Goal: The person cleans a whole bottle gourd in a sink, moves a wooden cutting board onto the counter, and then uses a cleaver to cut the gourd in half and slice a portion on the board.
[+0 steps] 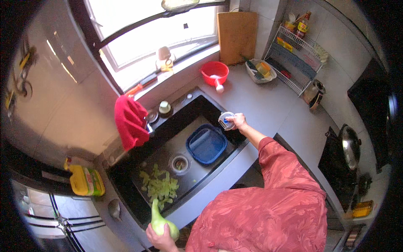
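Observation:
My left hand [162,239] is closed around a pale green, peeled bottle gourd [160,222], held at the near left edge of the sink, its narrow neck pointing up towards the basin. My right hand [237,121] grips a round, clear plastic peeler [226,121] with a blue centre, above the sink's right end. Green peelings [159,186] lie in a heap on the sink floor, left of the drain strainer [179,164]. Right of the strainer, a blue plastic basin [206,144] rests in the dark sink [185,123].
A red cloth [130,123] hangs over the faucet. Behind the sink stand a red colander [214,73], a white basket [260,71] and a wooden cutting board [237,37]. A yellow detergent jug [86,180] and a metal ladle [114,209] are at left; a lidded pan [350,146] is at right.

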`<state>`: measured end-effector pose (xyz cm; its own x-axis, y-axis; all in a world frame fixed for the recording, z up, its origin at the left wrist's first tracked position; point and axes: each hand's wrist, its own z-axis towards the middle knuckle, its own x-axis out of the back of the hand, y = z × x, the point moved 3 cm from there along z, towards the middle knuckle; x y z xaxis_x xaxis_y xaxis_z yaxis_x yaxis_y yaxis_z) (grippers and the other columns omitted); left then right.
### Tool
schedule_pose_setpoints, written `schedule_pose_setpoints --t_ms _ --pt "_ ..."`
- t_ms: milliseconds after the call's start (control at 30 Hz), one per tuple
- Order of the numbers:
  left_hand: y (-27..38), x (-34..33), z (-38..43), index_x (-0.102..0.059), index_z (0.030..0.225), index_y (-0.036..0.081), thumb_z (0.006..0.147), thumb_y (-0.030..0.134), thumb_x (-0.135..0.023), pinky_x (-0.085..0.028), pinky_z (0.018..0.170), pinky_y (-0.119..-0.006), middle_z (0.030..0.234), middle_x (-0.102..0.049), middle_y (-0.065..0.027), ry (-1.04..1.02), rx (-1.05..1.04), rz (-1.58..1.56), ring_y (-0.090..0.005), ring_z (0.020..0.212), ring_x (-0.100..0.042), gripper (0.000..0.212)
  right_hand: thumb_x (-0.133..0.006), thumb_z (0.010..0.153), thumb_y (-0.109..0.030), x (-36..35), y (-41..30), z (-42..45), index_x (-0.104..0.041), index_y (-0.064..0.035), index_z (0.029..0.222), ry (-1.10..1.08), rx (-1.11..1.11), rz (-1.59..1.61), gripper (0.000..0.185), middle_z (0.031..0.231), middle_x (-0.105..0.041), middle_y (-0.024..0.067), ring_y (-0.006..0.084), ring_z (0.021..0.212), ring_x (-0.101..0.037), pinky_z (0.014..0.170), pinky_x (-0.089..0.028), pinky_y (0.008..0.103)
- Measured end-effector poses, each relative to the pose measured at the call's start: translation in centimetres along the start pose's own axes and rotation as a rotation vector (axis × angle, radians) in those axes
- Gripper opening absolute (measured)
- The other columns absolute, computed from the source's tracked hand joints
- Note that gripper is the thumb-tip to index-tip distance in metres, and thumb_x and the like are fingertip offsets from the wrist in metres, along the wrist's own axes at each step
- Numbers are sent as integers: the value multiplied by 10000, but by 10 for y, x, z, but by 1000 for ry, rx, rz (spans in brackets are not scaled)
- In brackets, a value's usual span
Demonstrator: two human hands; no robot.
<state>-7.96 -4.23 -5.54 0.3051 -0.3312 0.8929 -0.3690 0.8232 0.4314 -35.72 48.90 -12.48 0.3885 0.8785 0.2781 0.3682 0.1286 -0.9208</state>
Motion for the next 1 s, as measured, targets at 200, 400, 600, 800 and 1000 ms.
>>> schedule_pose_setpoints --t_ms 200,400,600,800,1000 --pt "-19 -18 8 -608 1109 88 704 415 -722 -446 849 -399 1075 -608 -132 12 -123 242 -306 982 -572 532 -754 673 -279 72 39 84 -682 28 809 -40 10 -248 344 656 -651 128 189 486 -620 420 -502 315" --pt "-68 -23 7 -540 1177 39 740 427 -684 -392 920 -418 1153 -546 -194 -253 7 399 -355 1070 -500 602 -658 655 -490 81 -7 84 -692 -33 885 -269 63 -610 512 775 -661 183 264 678 -658 634 -529 397" --pt "-48 -38 20 -507 1209 13 750 427 -671 -366 953 -428 1190 -516 -226 -314 72 440 -378 1110 -467 640 -566 651 -589 112 -17 107 -687 -61 956 -349 191 -938 621 995 -648 176 302 956 -616 818 -483 418" --pt "-12 -39 26 -508 1205 10 733 414 -681 -370 947 -428 1184 -518 -226 -221 165 373 -377 1103 -472 645 -525 692 -618 113 -17 127 -665 -55 1019 -439 254 -1137 666 1052 -635 165 298 987 -606 822 -482 421" --pt "-22 -21 28 -510 1201 7 717 402 -692 -374 942 -428 1178 -519 -226 -43 289 198 -377 1096 -477 651 -545 706 -658 105 -30 145 -635 -69 1088 -605 232 -1240 709 1077 -630 143 268 1022 -592 849 -467 413"
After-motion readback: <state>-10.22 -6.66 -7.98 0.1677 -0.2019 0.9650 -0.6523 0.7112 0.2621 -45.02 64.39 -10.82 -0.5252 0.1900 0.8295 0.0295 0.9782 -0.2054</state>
